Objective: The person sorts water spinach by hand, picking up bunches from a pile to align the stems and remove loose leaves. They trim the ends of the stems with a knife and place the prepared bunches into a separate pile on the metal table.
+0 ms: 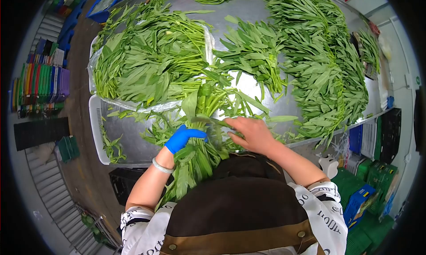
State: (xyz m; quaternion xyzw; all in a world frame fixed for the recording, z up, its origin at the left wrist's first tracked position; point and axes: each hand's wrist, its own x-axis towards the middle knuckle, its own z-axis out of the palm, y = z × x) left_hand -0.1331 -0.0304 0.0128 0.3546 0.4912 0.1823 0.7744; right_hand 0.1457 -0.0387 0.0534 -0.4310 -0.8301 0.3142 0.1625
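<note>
My left hand (pixel 183 138), in a blue glove, is closed around a bunch of leafy greens (pixel 195 164) that look like water spinach. The bunch's leaves hang toward my apron, and its cut-looking stems point away from me. My bare right hand (pixel 252 133) is beside the bunch, with its fingers bent. From its fingertips a thin greyish strip, which looks like a knife blade (pixel 207 120), lies across the stems; the handle is hidden in my hand. Just beyond is a large pile of greens (pixel 146 64) in a white crate (pixel 98 135) lined with clear plastic.
A long row of greens (pixel 326 73) covers the right of the metal table (pixel 290 105). A smaller bunch (pixel 259 55) lies mid-table. Green crates (pixel 377 179) and a blue crate (pixel 359 201) stand at right. Stacked colourful crates (pixel 42 86) and a blue bin (pixel 104 6) are at left.
</note>
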